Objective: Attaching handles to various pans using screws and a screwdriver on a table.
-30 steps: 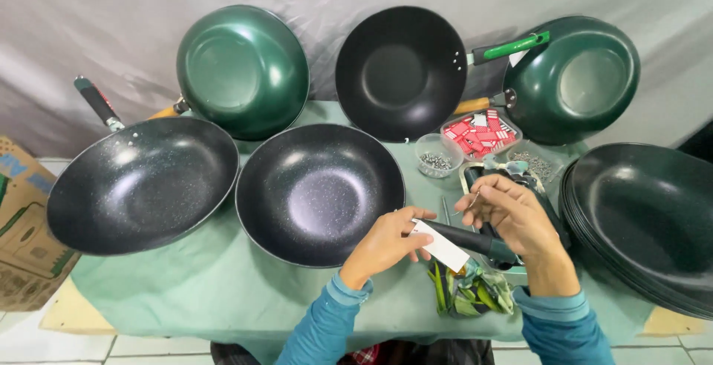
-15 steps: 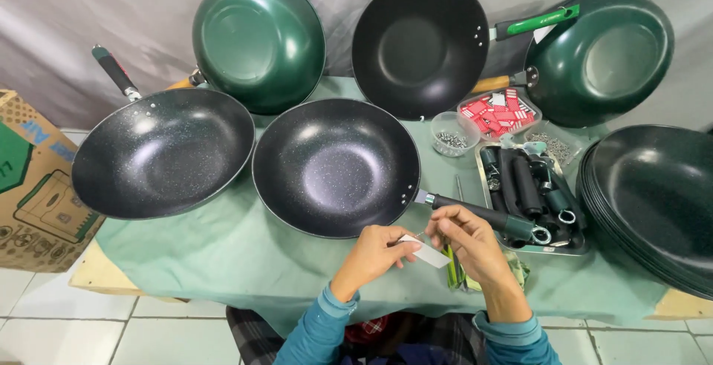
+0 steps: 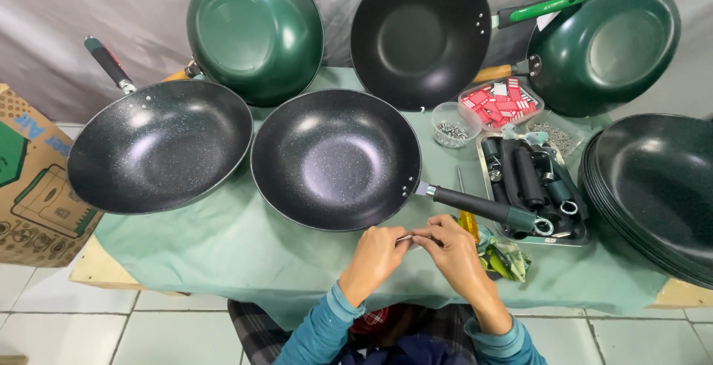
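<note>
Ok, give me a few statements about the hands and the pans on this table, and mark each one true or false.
1. The left hand and right hand meet on a small strip. True.
2. The nearest wok lies upside down. False: its speckled inside faces up.
3. The metal tray holds dark handles. True.
4. The tablecloth is red. False: it is pale green.
5. A cardboard box stands left of the table. True.

Pinched item (image 3: 405, 238) too small; pan stack (image 3: 661, 194) cropped
</note>
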